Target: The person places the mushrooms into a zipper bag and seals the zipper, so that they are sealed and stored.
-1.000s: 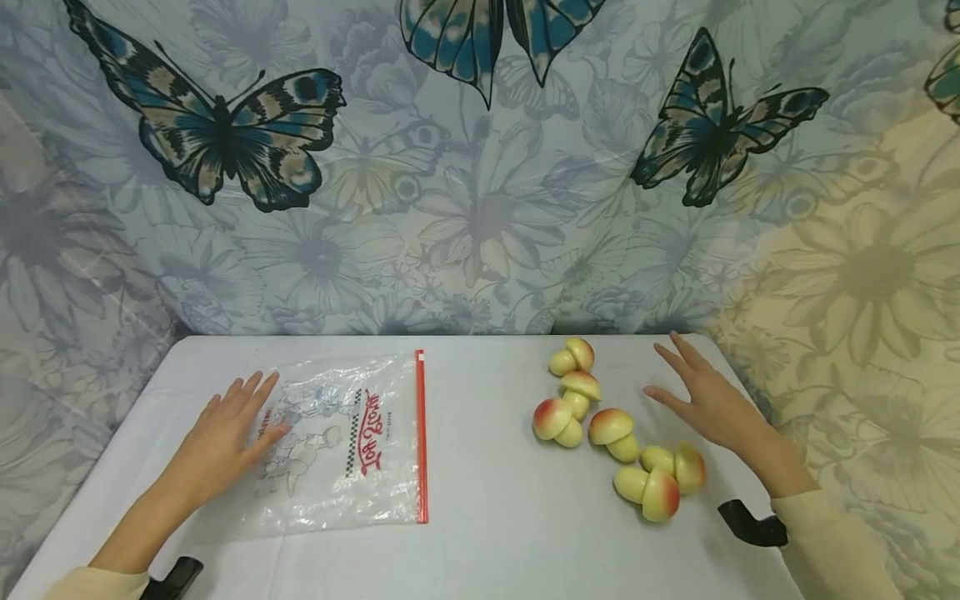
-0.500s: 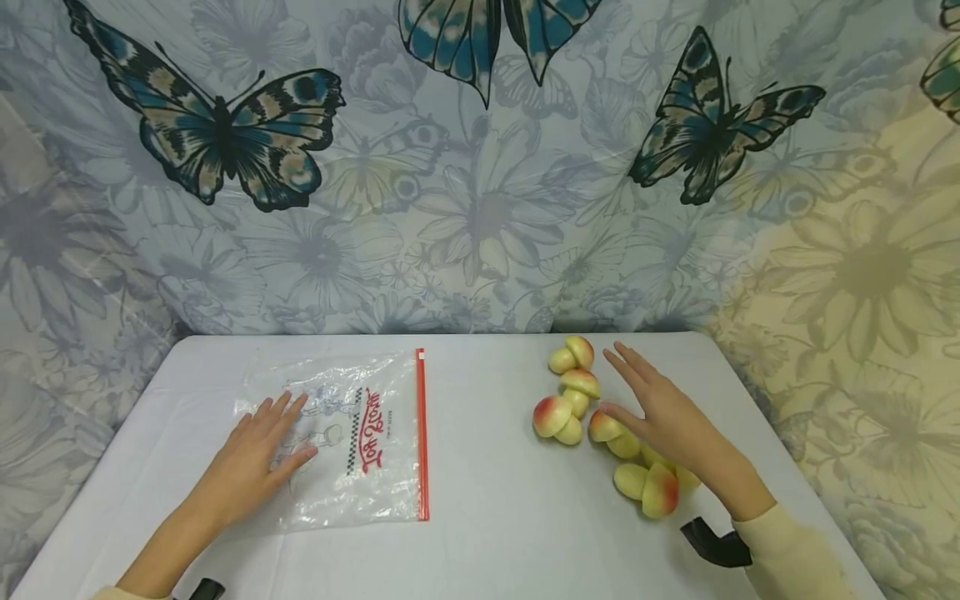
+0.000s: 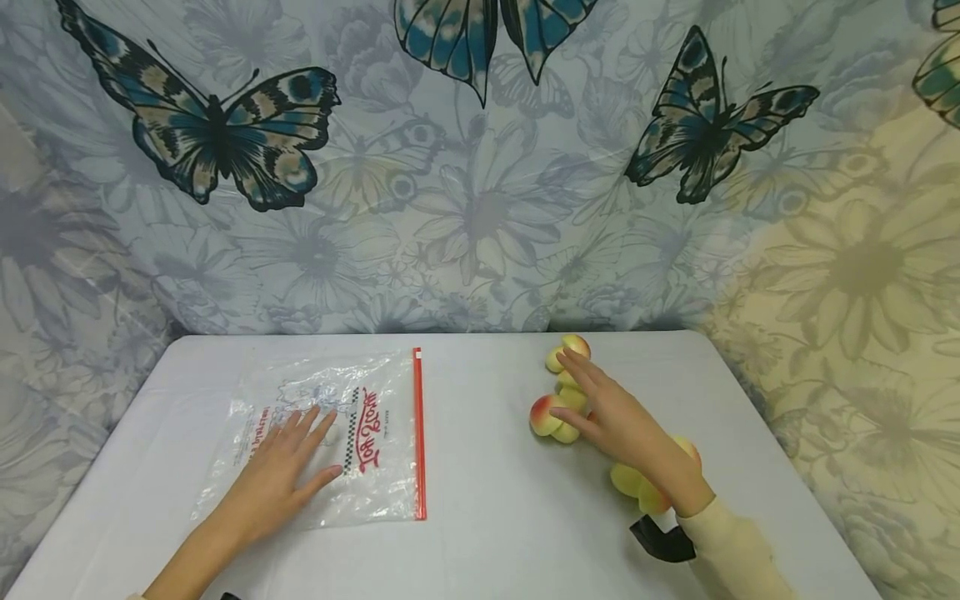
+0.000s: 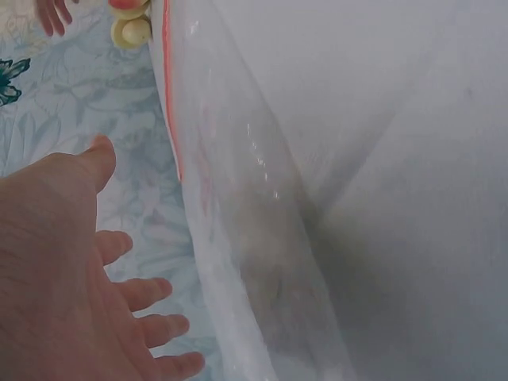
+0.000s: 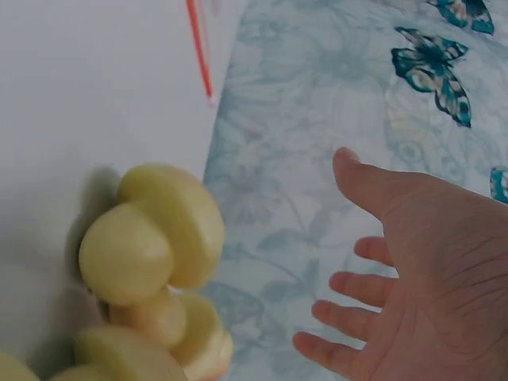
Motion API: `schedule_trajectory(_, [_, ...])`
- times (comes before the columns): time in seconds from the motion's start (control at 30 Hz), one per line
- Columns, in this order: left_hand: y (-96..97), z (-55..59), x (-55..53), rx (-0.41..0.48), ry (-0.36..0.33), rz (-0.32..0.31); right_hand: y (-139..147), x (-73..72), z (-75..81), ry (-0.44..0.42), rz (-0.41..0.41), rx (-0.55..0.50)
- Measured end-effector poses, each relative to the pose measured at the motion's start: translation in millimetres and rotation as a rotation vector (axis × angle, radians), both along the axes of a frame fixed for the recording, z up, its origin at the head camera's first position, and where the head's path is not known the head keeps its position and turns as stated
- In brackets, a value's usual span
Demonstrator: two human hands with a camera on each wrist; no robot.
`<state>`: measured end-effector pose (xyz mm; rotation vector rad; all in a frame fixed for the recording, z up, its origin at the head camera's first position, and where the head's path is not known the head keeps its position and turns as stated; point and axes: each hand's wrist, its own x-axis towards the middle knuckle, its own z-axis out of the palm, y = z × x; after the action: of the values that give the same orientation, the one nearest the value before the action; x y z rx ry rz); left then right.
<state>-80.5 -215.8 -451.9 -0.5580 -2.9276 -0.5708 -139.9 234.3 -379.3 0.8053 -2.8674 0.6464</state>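
Note:
In the head view a clear plastic zip bag with a red zip edge and red print lies flat on the left half of the table. My left hand is over the bag with its fingers spread; the left wrist view shows a gap between this hand and the bag. On the right, my right hand hovers over several yellow toy mushrooms with reddish caps and hides some of them. Its fingers are extended and hold nothing, and the right wrist view shows the mushrooms apart from it.
A white cloth covers the table. Behind it stands a fabric backdrop with butterflies and flowers. A black strap piece hangs at the right wrist.
My left hand has moved rightward and nearer over the bag's middle. My right hand has swept left from beside the mushrooms to over them. The bag and mushrooms have stayed in place.

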Motion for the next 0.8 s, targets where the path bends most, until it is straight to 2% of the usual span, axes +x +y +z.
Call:
schedule_trajectory(0.17, [8.9,-3.8,2.2,-0.009,-0.004,-0.009,-17.3,0.2,-3.3,-0.046,-0.004,-0.025])
schedule_trajectory(0.33, [18.8,-5.5,3.9,-0.025,-0.031,0.010,-41.3,-2.0,-11.0,-0.005,0.015,-0.033])
schedule_trajectory(0.43, [25.1,-5.7,4.1,-0.043,-0.033,0.023,-53.5,-2.2,-16.6,-0.012,0.009,-0.024])
schedule_trajectory(0.53, [31.2,-6.9,4.3,-0.044,-0.033,0.019,-64.3,-3.3,-23.0,-0.051,0.012,-0.016])
schedule_trajectory(0.8, [52.3,-13.6,3.2,-0.023,-0.037,-0.030,-97.4,-12.5,-40.7,-0.130,0.081,-0.020])
